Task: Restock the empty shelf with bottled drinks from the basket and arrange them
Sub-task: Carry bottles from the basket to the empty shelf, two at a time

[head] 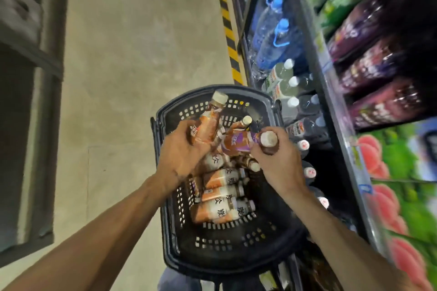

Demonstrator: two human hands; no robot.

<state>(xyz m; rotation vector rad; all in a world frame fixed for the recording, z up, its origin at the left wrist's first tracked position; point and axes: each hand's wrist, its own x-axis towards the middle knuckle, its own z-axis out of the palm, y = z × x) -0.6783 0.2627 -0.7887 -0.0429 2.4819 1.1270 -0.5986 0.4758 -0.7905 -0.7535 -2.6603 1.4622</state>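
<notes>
The left hand [182,149] is curled round the body of an orange-labelled bottle [208,120], fingers wrapped over the label. That bottle's long axis runs up and slightly right in the view, its pale cap [220,97] pointing away from the person, toward the far rim of the basket. The right hand [276,160] grips a purple-labelled bottle [238,143] near its neck, fingers and thumb closed just below the cap [268,138]. This one lies close to level — its cap points right, toward the shelving, and its base points left, where it meets the lower end of the orange-labelled bottle. Both bottles are held above the basket's upper half.

Below the hands, the black slotted basket [227,241] sits on the floor just beside the shelf unit. More bottles [220,196] of the same kind lie in it on their sides, stacked roughly crosswise with most caps pointing right; one brown bottle [241,125] stands tilted behind the held pair, cap up.

To the right, the lowest shelf [331,92] holds large blue-capped water jugs [274,38] at the far end and white-capped bottles [283,78] nearer — the tiers above carry purple and green packs, blurred. A yellow-and-black striped line [228,23] runs along the concrete floor [142,42].
</notes>
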